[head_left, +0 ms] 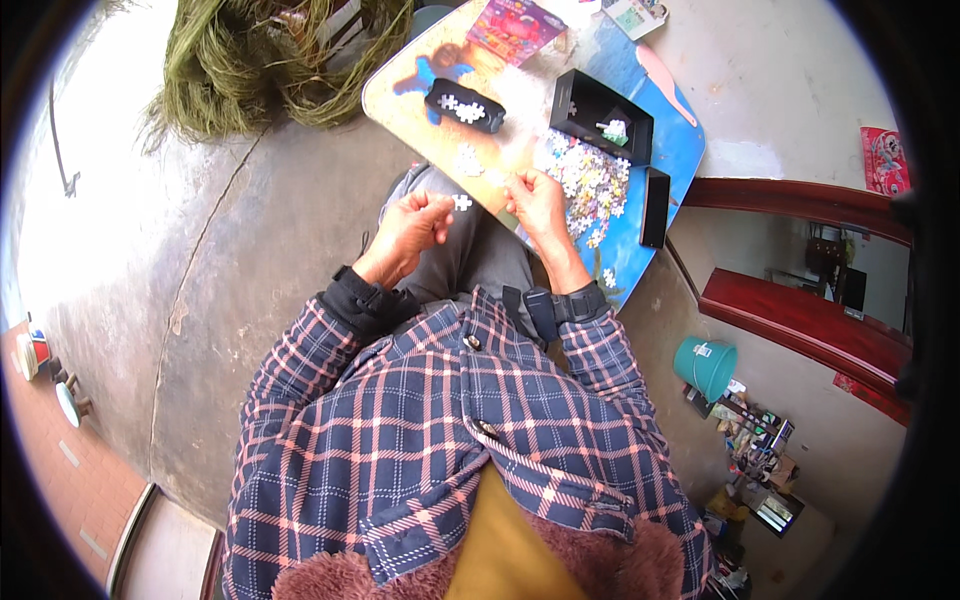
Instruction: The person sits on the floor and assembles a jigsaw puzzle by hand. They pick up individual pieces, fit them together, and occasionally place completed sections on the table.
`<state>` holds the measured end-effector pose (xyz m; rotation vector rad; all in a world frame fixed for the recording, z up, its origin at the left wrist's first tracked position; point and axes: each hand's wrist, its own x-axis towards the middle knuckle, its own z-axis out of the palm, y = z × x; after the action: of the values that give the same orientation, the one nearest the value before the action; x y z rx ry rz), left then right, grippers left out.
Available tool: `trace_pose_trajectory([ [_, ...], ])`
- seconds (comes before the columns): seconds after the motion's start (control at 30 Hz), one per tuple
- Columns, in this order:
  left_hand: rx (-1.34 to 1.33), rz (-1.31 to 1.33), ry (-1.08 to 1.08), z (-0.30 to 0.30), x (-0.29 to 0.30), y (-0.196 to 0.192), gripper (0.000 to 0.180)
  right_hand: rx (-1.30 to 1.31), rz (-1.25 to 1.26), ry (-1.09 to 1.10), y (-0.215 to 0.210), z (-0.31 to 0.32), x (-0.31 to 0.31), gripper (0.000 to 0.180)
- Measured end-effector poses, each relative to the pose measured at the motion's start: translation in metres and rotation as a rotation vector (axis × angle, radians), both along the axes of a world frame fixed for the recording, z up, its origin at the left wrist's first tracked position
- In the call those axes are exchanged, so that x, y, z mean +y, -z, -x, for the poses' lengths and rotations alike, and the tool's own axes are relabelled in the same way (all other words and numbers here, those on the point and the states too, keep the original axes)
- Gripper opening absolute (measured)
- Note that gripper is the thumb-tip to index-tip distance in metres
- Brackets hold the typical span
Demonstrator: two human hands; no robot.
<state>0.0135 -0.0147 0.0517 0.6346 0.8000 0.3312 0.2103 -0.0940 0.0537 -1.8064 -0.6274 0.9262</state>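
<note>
Two bare hands work at the near edge of a printed table, head view only. Left hand: fingers together, seemingly clamped on a white jigsaw piece over the grey trousers; it sticks out past the fingertips, likely an edge grip to leave its outline visible. Right hand: thumb and index bunched at the table edge; glare at the tips, so cannot tell whether they pinch anything.

Mixed jigsaw pile lies beside the right wrist, probably for short reaches. Small white cluster sits ahead of the hands, apart from the pile; more white pieces rest on a black oblong case, presumably sorted out. Open black box and narrow black tray flank the pile, perhaps as a barrier on the far and right sides. Right forearm partly covers the pile's near side. One stray piece lies near the table edge, easily knocked off. Pink paddle-shaped brush and pink printed package lie farther back, out of the way.
</note>
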Motion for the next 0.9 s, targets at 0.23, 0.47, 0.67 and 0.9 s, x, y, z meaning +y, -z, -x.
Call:
trace_pose_trajectory([
  [0.23,0.044,0.033,0.106,0.001,0.002,0.012,0.017,0.045,0.003,0.008,0.005,0.005,-0.006,0.017],
  [0.47,0.074,-0.002,0.103,-0.003,0.003,0.017,0.013,0.024,-0.061,0.042,0.011,0.011,-0.01,0.018],
  [0.67,0.078,-0.055,0.123,-0.008,-0.001,0.013,0.011,0.143,-0.161,0.097,0.01,0.012,-0.015,0.018],
  [0.9,0.15,-0.075,0.15,-0.011,-0.003,0.009,0.01,0.168,-0.172,0.089,0.012,0.011,-0.017,0.017],
])
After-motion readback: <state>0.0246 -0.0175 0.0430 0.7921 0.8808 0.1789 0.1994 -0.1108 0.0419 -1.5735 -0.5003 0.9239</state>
